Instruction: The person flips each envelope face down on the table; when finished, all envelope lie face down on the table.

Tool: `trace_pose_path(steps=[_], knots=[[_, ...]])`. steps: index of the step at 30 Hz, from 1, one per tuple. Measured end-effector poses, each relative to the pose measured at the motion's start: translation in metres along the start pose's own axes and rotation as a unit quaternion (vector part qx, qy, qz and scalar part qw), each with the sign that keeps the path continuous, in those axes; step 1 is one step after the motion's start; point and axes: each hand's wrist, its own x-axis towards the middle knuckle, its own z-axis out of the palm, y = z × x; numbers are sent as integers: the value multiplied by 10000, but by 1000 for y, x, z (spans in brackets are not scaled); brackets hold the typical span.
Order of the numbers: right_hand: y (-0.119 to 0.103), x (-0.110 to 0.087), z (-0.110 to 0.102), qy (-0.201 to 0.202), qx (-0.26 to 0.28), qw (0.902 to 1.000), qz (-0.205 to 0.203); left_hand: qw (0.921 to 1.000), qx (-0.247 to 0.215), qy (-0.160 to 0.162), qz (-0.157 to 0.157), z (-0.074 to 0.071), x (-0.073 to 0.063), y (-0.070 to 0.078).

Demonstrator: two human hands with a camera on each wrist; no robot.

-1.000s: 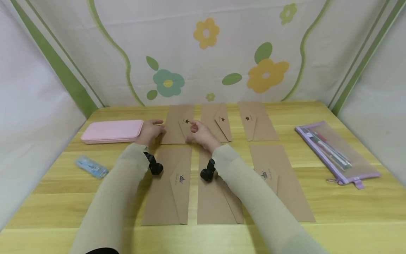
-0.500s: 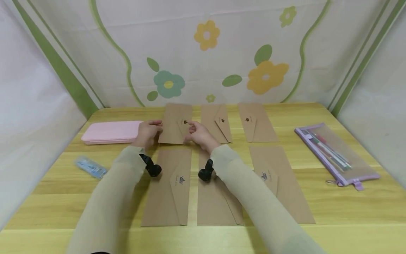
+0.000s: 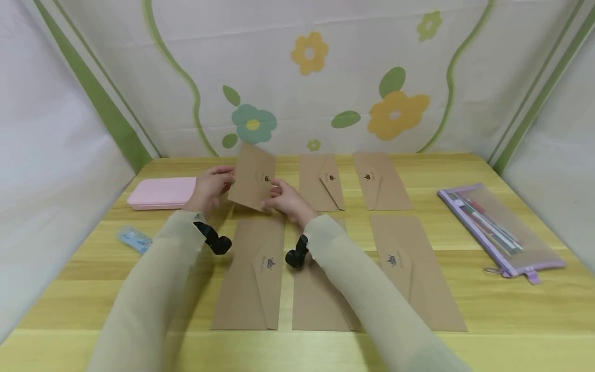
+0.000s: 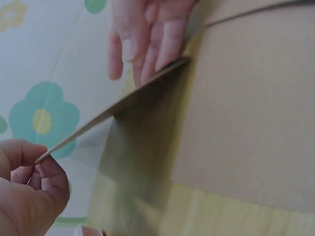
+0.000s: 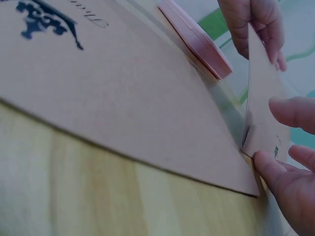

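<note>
In the head view my left hand (image 3: 210, 187) pinches the left edge of a brown kraft envelope (image 3: 251, 178), the back-left one. That edge is raised from the table, so the envelope tilts down to the right. The pinch between thumb and finger also shows in the left wrist view, on the envelope's edge (image 4: 118, 105). My right hand (image 3: 289, 199) is at its lower right corner, its fingers loosely extended and a fingertip right at the corner in the right wrist view. A dark crown print is on the flap. Directly in front lies another envelope (image 3: 246, 274) with a crown print.
Several more envelopes lie in two rows, such as the back-middle envelope (image 3: 321, 181) and the front-right envelope (image 3: 416, 268). A pink case (image 3: 160, 192) and a small blue packet (image 3: 134, 239) are at left. On the right sits a purple-edged zip pouch (image 3: 502, 227) with pens inside.
My left hand has drawn up the left side of the back-left envelope, which lay flat a second ago, and moved slightly left. The right hand has stayed near its right corner.
</note>
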Motion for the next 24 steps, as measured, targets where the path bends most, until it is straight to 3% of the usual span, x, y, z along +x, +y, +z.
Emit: trace_pose_path(steps=[8,12,18,24], knots=[[4,3,-4,-296,672,9973,-4,9968,-380,-431,550,25,-3,11],[5,3,-4,-415,896,9951,-59,9953,-423,-554,669,41,-4,14],[5,0,-3,-567,784,9950,-246,9953,-175,-603,739,57,-3,14],[6,-2,-2,-418,603,9966,-362,9937,-146,-706,858,63,-4,15]])
